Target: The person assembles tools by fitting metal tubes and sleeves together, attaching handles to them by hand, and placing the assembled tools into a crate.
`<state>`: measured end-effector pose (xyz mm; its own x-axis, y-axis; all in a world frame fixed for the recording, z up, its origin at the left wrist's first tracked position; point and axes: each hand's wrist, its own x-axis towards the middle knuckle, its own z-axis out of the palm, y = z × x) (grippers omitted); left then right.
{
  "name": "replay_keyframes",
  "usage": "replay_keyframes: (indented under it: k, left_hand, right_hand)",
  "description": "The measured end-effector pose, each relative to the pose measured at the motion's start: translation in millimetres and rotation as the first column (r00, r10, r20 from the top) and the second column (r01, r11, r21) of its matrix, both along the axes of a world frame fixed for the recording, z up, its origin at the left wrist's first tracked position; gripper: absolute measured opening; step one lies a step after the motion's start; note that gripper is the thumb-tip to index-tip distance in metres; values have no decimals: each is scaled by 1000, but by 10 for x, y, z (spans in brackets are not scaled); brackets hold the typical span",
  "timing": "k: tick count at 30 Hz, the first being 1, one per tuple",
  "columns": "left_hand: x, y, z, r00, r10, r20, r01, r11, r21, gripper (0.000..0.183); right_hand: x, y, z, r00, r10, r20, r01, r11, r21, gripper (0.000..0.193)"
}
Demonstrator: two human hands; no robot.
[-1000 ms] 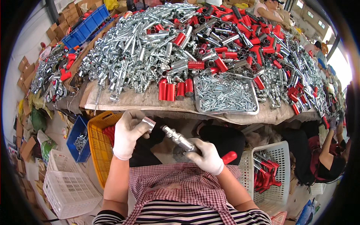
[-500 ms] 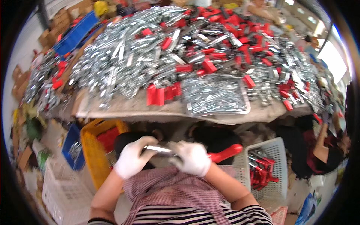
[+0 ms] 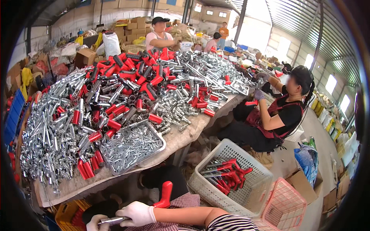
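Note:
Both my hands wear white gloves, low in the view above my lap. My right hand (image 3: 137,214) is closed round a metal-bodied tool whose angled red handle (image 3: 165,195) sticks up beyond the wrist. My left hand (image 3: 96,222), partly cut off by the lower edge, grips the other end of its shiny metal shaft (image 3: 114,220). The tool's exact kind cannot be made out. On the table ahead lies a clear tray (image 3: 163,144) full of small metal pins, beside several short red sleeves (image 3: 88,168).
A heap of metal tubes and red-handled parts (image 3: 135,86) covers the table (image 3: 185,138). A pale basket (image 3: 202,184) with red-handled tools stands to the right, a pink basket (image 3: 287,202) beyond it. A co-worker (image 3: 281,111) sits at right; another person (image 3: 160,38) is across the table.
My view has swung right and up, bringing the hall and co-workers into sight. My hands now appear lower and farther left, still on the red-handled tool.

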<state>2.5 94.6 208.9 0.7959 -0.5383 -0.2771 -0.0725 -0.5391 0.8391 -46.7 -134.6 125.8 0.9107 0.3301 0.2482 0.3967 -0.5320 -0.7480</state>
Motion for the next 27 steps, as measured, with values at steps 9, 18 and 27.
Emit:
replay_keyframes:
  k: [9, 18, 27]
  left_hand:
    - [23, 137, -122, 997, 37, 67, -37, 999, -4, 32]
    - [-83, 111, -110, 956, 134, 262, -84, 978, -193, 29]
    - [-171, 65, -166, 961, 177, 210, -134, 970, -205, 34]
  right_hand:
    - [16, -5, -27, 1000, 13, 28, -13, 1000, 4, 33]
    - [32, -17, -38, 998, 16, 53, -16, 1000, -17, 34]
    - [47, -34, -151, 994, 0, 106, 5, 999, -50, 36]
